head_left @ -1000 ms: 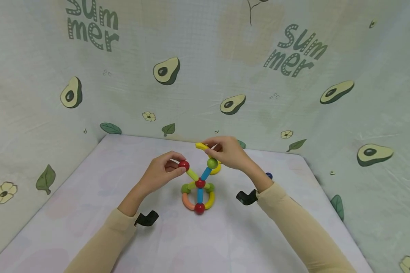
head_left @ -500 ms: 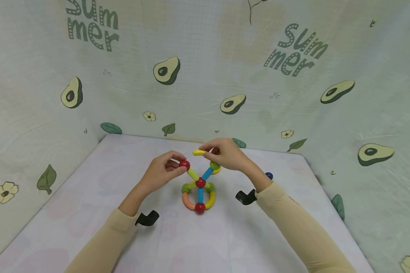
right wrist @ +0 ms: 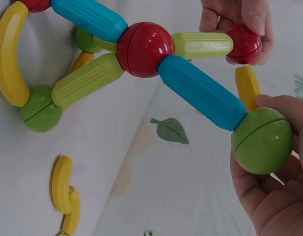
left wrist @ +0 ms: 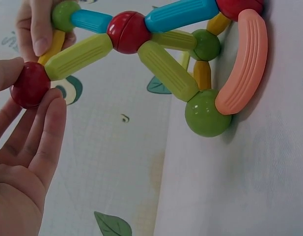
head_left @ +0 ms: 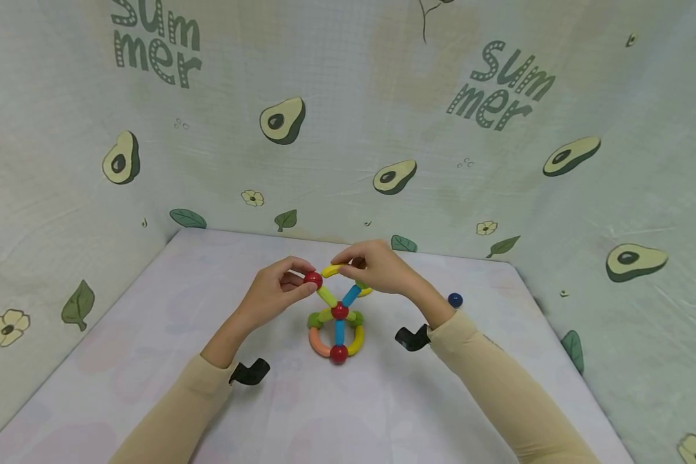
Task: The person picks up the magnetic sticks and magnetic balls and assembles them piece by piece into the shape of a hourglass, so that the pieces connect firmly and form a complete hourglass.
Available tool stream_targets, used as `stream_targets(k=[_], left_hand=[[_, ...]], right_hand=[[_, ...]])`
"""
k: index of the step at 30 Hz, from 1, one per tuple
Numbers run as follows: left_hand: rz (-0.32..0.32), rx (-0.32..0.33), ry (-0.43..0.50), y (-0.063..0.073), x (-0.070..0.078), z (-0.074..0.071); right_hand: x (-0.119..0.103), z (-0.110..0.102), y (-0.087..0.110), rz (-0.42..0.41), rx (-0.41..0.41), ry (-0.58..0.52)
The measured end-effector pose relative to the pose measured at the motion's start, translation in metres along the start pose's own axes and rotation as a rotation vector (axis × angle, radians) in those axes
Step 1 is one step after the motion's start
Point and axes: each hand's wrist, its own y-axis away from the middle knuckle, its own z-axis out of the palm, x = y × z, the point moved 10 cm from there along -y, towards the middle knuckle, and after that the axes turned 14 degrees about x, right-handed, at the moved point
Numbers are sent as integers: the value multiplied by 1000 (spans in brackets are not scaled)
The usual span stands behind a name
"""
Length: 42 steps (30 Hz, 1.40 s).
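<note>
My left hand (head_left: 275, 290) pinches a red ball (left wrist: 31, 84) at the end of a lime stick (left wrist: 80, 56) on a ball-and-stick building toy. The right hand (head_left: 379, 267) pinches a yellow curved stick (right wrist: 246, 86), its free end close to that red ball; whether they touch I cannot tell. Right-hand fingers also lie against a green ball (right wrist: 262, 141) on the tip of a blue stick (right wrist: 203, 92). Both upper arms meet at a central red ball (head_left: 339, 310). Below, a ring of curved pieces, including an orange one (left wrist: 247, 64), stands on the table.
Loose yellow curved sticks (right wrist: 62, 184) lie on the table behind the structure. Farther right sits a dark blue ball (head_left: 455, 300). A patterned cloth (head_left: 336, 148) hangs behind and beside the white table (head_left: 301, 412).
My right hand has moved down and slightly left, bringing the yellow curved stick from above the green ball over to the red ball. The left hand stays in place.
</note>
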Motion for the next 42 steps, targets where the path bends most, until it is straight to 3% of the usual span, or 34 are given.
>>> stream_targets(k=[8, 16, 28, 35, 42], left_hand=[[-12, 3, -11, 0, 0, 1], [26, 5, -43, 0, 3, 2], [42, 18, -95, 0, 5, 2], [39, 29, -103, 0, 6, 0], [46, 14, -115, 1, 9, 2]], right_hand=[[-2, 3, -1, 10, 1, -4], [3, 4, 2, 40, 11, -27], [11, -12, 32, 34, 61, -37], [24, -12, 46, 76, 97, -129], [35, -8, 51, 124, 171, -150]])
